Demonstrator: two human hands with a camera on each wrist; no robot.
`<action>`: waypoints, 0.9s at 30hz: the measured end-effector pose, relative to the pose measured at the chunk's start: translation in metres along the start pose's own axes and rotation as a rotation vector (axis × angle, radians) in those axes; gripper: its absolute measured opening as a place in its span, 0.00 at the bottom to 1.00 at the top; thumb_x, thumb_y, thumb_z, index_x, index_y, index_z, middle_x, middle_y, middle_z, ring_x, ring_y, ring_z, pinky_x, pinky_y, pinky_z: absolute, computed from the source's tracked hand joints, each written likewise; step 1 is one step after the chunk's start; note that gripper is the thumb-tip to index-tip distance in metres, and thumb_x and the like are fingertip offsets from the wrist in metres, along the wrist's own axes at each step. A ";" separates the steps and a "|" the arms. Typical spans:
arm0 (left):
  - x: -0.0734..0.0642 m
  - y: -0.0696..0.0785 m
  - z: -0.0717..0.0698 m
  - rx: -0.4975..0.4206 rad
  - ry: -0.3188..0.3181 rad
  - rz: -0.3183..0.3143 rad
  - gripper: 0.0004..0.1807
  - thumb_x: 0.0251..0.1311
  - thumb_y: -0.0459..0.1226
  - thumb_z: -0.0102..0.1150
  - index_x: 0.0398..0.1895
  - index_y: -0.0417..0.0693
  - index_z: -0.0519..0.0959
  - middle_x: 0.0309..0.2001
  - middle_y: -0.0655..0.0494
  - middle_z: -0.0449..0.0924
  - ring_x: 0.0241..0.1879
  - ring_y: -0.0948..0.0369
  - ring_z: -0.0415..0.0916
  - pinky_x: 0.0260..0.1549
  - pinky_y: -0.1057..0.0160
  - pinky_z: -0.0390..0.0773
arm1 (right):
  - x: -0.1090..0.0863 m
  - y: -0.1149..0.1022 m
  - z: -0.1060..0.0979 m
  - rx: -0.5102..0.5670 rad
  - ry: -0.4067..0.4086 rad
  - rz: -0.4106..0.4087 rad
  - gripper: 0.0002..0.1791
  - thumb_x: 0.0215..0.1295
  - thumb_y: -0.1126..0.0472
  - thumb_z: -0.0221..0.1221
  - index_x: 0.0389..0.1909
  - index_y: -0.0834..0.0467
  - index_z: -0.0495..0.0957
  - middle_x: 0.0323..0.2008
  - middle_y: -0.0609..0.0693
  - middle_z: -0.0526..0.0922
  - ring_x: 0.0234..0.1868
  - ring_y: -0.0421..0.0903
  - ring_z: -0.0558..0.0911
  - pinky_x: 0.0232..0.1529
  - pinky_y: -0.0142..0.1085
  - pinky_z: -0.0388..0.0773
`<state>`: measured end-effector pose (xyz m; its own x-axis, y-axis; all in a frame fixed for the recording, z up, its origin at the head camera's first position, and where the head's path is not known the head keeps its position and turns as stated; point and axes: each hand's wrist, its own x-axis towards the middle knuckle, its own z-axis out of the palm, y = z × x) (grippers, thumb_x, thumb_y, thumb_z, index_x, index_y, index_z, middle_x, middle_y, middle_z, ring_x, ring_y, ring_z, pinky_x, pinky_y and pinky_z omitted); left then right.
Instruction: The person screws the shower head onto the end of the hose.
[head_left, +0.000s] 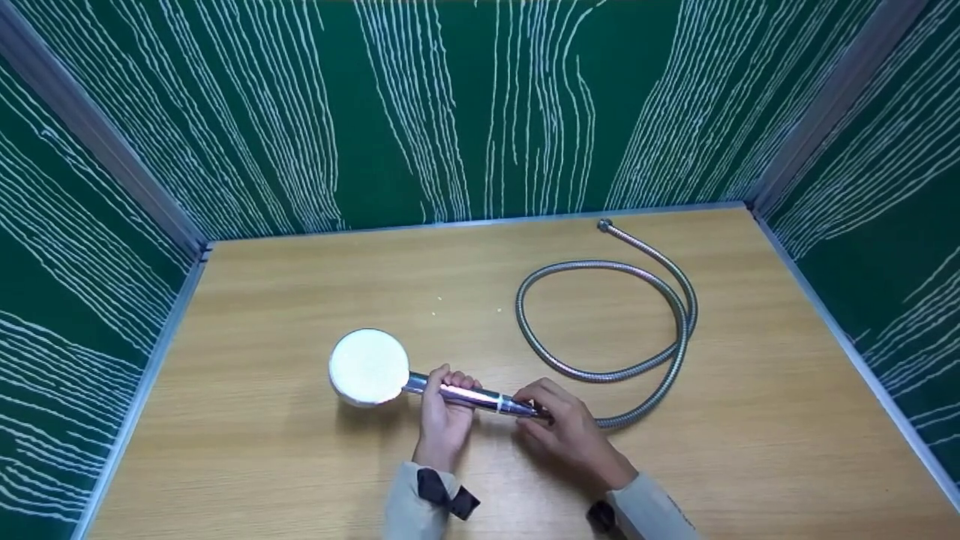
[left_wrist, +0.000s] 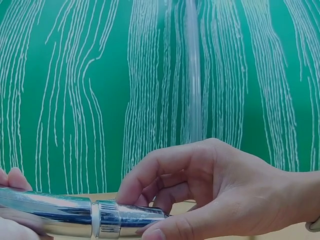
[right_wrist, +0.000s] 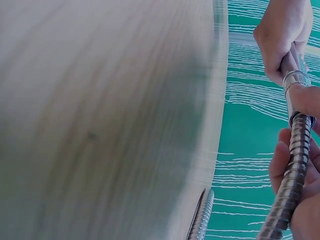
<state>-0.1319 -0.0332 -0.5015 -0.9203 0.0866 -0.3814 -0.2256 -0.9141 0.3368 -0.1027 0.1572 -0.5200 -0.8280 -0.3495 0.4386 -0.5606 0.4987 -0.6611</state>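
Note:
A shower head (head_left: pixel 369 367) with a round white face and chrome handle (head_left: pixel 484 397) is held over the table, face up. My left hand (head_left: pixel 445 416) grips the handle just below the head. At the handle's lower end, my right hand (head_left: pixel 566 424) pinches the chrome connector (left_wrist: pixel 131 218) between thumb and fingers. From that connector runs a ribbed metal hose (right_wrist: pixel 295 170), passing along the right palm in the right wrist view. The hose (head_left: pixel 592 264) loops on the table to the right, its free end nut (head_left: pixel 604 224) near the back edge.
Green panels (head_left: pixel 480 112) with white wavy lines rise at the back and both sides of the wooden table (head_left: pixel 262 315), framed by metal rails (head_left: pixel 142 142). Small white specks (head_left: pixel 439 300) lie near the table's middle.

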 end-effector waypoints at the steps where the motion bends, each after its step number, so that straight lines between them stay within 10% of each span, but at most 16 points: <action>1: 0.000 0.000 0.000 0.002 0.001 0.000 0.19 0.69 0.34 0.36 0.17 0.47 0.63 0.18 0.59 0.64 0.22 0.63 0.63 0.34 0.66 0.69 | 0.000 0.001 0.000 0.005 0.003 -0.013 0.18 0.50 0.69 0.68 0.42 0.52 0.78 0.39 0.42 0.78 0.35 0.35 0.76 0.34 0.29 0.78; 27: 0.001 0.001 0.001 0.004 -0.013 -0.006 0.20 0.69 0.34 0.35 0.15 0.47 0.63 0.17 0.60 0.64 0.21 0.64 0.63 0.33 0.66 0.68 | -0.002 0.000 0.000 0.017 -0.005 -0.021 0.13 0.58 0.63 0.65 0.44 0.52 0.79 0.39 0.42 0.79 0.36 0.35 0.77 0.36 0.30 0.78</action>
<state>-0.1331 -0.0335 -0.5010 -0.9230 0.0974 -0.3723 -0.2326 -0.9120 0.3380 -0.1016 0.1579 -0.5211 -0.8161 -0.3638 0.4491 -0.5773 0.4774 -0.6624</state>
